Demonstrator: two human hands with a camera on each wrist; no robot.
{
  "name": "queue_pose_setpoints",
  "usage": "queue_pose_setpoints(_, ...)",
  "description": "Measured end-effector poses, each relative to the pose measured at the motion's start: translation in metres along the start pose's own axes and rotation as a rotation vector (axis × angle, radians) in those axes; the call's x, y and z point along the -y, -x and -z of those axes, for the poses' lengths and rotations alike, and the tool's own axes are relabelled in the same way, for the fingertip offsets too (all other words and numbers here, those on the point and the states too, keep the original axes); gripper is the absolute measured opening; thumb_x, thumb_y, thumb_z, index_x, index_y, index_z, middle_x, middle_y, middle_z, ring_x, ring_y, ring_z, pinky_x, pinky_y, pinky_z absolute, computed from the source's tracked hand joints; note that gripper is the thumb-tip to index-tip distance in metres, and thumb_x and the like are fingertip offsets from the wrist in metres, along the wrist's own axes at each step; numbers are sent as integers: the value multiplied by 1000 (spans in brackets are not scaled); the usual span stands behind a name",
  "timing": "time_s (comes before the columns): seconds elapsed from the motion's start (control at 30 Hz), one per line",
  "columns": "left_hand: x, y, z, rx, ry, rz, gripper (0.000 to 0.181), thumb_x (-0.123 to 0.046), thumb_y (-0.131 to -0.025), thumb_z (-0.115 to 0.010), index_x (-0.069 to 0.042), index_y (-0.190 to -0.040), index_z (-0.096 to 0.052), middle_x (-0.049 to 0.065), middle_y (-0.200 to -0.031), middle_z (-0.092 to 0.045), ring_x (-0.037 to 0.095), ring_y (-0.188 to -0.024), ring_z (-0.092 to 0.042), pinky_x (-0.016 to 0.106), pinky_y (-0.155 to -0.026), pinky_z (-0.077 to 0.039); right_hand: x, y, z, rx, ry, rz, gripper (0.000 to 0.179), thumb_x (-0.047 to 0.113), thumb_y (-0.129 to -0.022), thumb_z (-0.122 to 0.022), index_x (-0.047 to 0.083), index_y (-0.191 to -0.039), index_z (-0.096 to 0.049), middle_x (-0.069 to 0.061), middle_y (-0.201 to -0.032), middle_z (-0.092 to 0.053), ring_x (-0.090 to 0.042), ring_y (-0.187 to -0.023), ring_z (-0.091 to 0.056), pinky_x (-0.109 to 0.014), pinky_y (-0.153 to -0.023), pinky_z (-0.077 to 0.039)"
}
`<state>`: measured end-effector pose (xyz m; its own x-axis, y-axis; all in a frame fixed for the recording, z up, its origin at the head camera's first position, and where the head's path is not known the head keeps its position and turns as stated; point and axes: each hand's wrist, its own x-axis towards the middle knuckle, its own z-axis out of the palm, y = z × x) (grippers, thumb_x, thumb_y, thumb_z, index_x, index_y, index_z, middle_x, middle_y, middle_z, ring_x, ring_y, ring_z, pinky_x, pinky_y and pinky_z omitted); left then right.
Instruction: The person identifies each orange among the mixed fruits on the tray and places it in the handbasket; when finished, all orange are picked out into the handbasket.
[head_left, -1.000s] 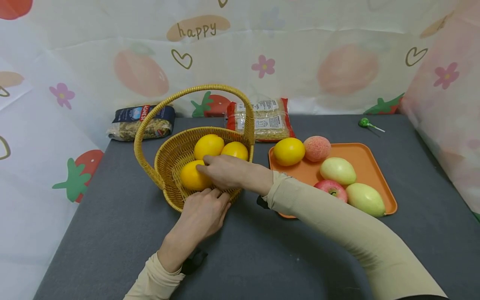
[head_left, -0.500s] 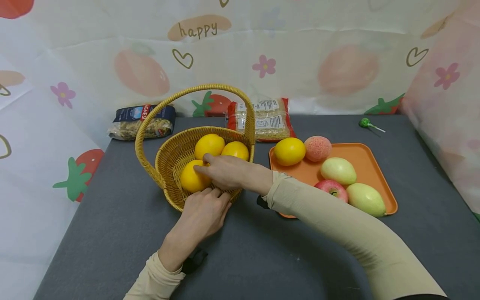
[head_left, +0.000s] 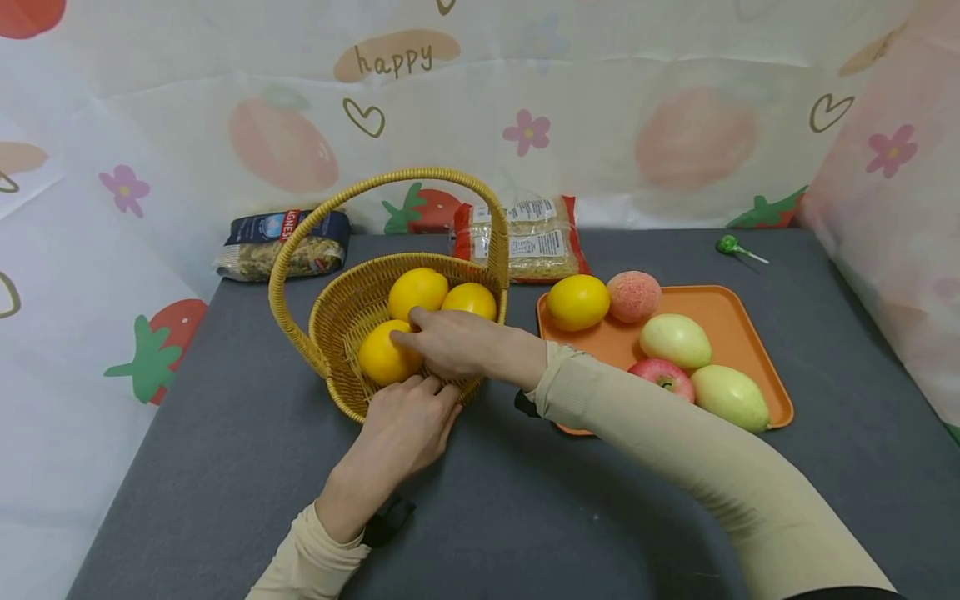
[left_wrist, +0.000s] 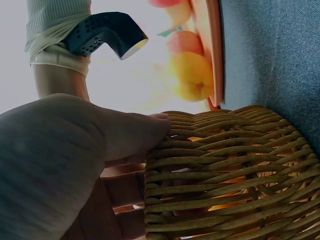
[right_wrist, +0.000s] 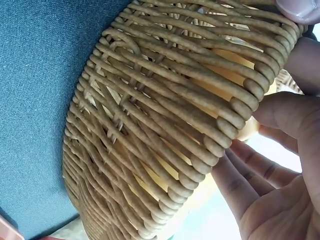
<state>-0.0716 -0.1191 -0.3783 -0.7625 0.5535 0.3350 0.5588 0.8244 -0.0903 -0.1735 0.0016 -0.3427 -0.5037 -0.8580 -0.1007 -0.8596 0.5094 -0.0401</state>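
Note:
In the head view, my left hand [head_left: 405,421] grips the near rim of a yellow wicker basket [head_left: 352,292]. Its thumb [left_wrist: 137,131] lies on the outer wall in the left wrist view, with the fingers behind the weave. My right hand [head_left: 459,343] reaches over the basket's right side. Its fingertips hold the right side of the front lemon [head_left: 386,357]; the rest of that grip is hidden under the hand. Behind it in the basket lie a second lemon [head_left: 417,290] and a third lemon [head_left: 472,298]. Weave covers part of the right hand [right_wrist: 285,205] in the right wrist view.
An orange tray [head_left: 723,304] to the right bears a lemon [head_left: 577,302], a pink textured fruit [head_left: 634,297], two pale green fruits and a red apple [head_left: 660,377]. Behind are a blue pasta bag [head_left: 277,246], a red-edged bag [head_left: 528,242] and a green lollipop [head_left: 727,244].

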Motion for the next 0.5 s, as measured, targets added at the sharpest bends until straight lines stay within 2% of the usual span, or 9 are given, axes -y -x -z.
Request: queue_pose_setpoints(0.5, 0, 0, 0, 5, -5, -5, 19, -27, -88, -73, -14, -79, -63, 0, -67, -57, 15, -57, -53, 27, -49, -44, -2, 5, 1, 20, -23, -29, 45, 18, -99, -50, 17, -144, -48, -13, -119, -57, -24, -80, -63, -32, -78, -55)
